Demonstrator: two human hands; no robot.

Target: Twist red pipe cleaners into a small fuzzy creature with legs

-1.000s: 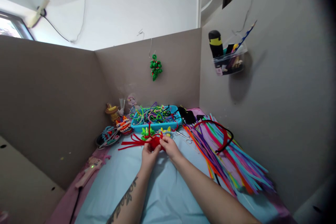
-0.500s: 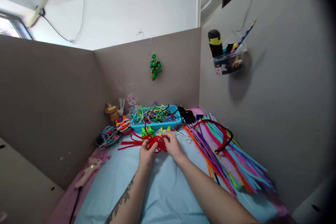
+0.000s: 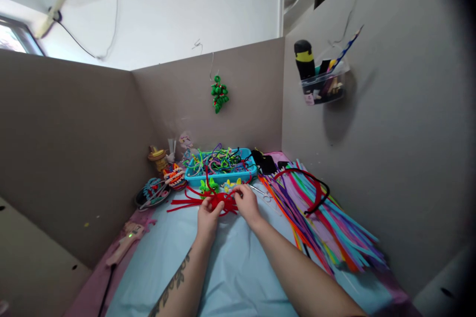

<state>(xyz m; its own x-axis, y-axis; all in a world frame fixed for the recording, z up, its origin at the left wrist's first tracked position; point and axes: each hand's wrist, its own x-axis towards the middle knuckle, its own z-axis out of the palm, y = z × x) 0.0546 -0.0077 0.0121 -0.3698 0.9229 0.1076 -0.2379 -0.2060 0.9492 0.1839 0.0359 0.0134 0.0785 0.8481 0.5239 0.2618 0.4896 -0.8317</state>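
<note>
Red pipe cleaners [image 3: 186, 202] are woven into a bunch, with loose stems pointing left and one standing upright. My left hand [image 3: 208, 215] pinches the middle of the bunch, thumb on the near side. At its right side, my right hand [image 3: 247, 205] has thumb and forefinger closed on a single red stem, whose end seems to rise past the fingers. Just behind the bunch sit a green pipe-cleaner figure [image 3: 208, 186] and a yellow one [image 3: 231, 184], partly hidden. Scissors [image 3: 266, 196] lie to the right of my right hand.
A blue tray [image 3: 208, 178] full of pipe-cleaner pieces stands at the back. Long coloured pipe cleaners [image 3: 327, 223] spread over the right side. A glue gun [image 3: 126, 242] and a bowl [image 3: 143, 204] are at left. Grey panels [image 3: 245, 94] surround the table.
My right hand has lifted slightly and shifted right, its fingertips drawing a red stem away from the bunch. My left hand keeps its grip in nearly the same place.
</note>
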